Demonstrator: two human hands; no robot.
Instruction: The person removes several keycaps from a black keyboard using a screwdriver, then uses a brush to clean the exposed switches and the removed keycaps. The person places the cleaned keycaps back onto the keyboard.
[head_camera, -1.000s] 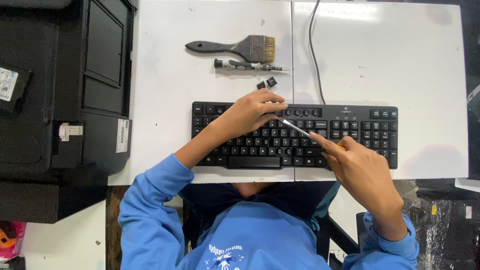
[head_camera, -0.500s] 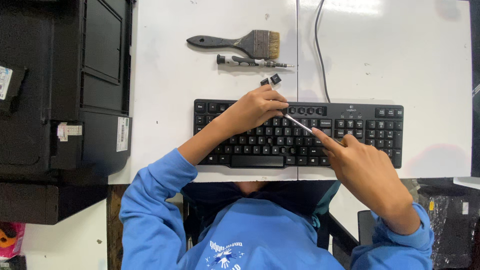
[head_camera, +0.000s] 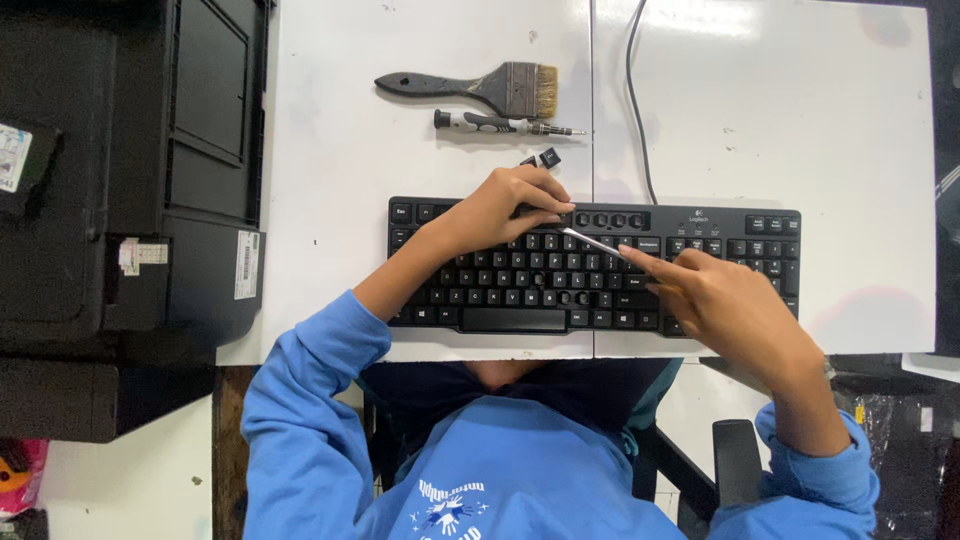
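A black keyboard (head_camera: 720, 250) lies across the white table (head_camera: 800, 120). My left hand (head_camera: 500, 210) rests on its top key rows, fingers curled over the function keys. My right hand (head_camera: 720, 300) grips a thin metal tool (head_camera: 590, 240) with a yellow handle, forefinger stretched along the shaft. The tool's tip points under my left fingertips at the top row. Two loose black keycaps (head_camera: 545, 158) lie on the table just beyond the keyboard, next to my left hand.
A paintbrush (head_camera: 470, 86) with a black handle and a small screwdriver (head_camera: 500, 124) lie at the back of the table. The keyboard's cable (head_camera: 632, 90) runs away from me. A black printer (head_camera: 130, 180) stands at the left.
My right hand has shifted slightly up and left, laying the tool flatter toward the top row. My left hand has curled a little higher over the function keys.
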